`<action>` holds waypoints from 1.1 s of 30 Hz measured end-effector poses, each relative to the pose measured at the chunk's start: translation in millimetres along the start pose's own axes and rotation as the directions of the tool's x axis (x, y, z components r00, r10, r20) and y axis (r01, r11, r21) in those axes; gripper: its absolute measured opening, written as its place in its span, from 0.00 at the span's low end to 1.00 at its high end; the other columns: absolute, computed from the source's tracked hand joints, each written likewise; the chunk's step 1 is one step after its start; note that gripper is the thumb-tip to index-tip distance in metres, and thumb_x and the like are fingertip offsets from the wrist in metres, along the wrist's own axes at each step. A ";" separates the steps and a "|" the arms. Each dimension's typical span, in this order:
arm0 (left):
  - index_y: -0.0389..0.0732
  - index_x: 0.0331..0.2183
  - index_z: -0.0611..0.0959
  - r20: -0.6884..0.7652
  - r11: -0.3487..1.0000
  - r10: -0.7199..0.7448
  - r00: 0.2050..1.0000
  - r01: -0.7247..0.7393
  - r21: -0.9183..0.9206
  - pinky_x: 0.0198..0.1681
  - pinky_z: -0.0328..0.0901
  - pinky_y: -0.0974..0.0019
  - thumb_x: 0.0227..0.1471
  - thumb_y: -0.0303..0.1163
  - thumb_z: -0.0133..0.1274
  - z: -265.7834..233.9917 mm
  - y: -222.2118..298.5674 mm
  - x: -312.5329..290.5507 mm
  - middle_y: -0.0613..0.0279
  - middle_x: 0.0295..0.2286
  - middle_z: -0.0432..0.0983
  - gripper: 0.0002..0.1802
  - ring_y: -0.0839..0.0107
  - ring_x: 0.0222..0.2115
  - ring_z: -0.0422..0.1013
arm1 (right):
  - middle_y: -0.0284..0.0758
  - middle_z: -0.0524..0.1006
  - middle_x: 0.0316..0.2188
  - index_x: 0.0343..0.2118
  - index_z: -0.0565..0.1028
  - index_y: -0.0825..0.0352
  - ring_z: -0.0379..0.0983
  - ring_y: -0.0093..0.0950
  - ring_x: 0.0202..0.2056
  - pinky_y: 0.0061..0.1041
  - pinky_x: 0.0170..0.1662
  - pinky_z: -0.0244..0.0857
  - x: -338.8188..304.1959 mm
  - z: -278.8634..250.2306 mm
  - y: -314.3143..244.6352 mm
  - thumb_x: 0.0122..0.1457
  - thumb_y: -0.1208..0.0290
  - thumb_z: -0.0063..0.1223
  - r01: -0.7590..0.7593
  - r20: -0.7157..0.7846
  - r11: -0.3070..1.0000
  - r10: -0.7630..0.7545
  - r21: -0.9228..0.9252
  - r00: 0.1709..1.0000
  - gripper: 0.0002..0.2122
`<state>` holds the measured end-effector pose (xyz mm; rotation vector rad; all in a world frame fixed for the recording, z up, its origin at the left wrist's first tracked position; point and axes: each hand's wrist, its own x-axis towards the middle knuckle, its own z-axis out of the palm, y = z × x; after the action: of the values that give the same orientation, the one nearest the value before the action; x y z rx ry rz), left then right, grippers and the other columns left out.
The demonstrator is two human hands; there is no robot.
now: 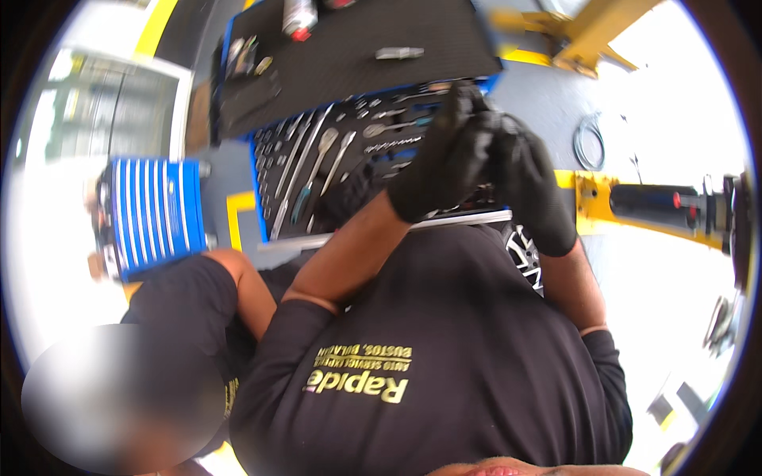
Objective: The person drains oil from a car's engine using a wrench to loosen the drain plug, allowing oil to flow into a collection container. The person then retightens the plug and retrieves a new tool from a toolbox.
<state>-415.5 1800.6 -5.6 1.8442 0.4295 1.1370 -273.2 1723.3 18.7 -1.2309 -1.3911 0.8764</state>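
Both of my hands wear black gloves and meet in front of me, above the right side of an open tool drawer [274,247]. My left hand [448,151] has its fingers curled in toward my right hand [528,178], which is closed beside it. Whatever lies between the fingers is dark and blurred, so I cannot make it out. Below them the drawer's black insert holds ratchets [327,143], long bars [305,159], sockets [264,159] and several smaller tools. A dark shape [349,190] covers part of the drawer near my left forearm.
The cart's black-matted top [341,59] carries a spray can [299,17] and a silvery tool [399,53]. A co-worker's dark sleeve [186,305] is close on my left, by a blue cabinet [159,214]. A wheel [524,254], coiled cable [589,143] and yellow lift arm [591,198] lie right.
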 end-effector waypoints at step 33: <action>0.44 0.39 0.72 -0.991 0.974 -0.093 -0.094 0.200 -0.111 0.32 0.68 0.64 0.70 0.35 0.48 70.8 103.2 -378.0 0.63 0.30 0.71 0.06 0.75 0.27 0.69 | 0.48 0.77 0.35 0.46 0.70 0.74 0.76 0.41 0.38 0.41 0.39 0.67 -16.2 25.5 198.8 0.72 0.68 0.45 0.582 0.838 0.760 -0.092 -0.290 0.538 0.12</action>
<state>-567.1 1454.9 -132.3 0.4543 1.5217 2.2361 -255.9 1751.5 -179.7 -0.8672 -2.6891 0.7628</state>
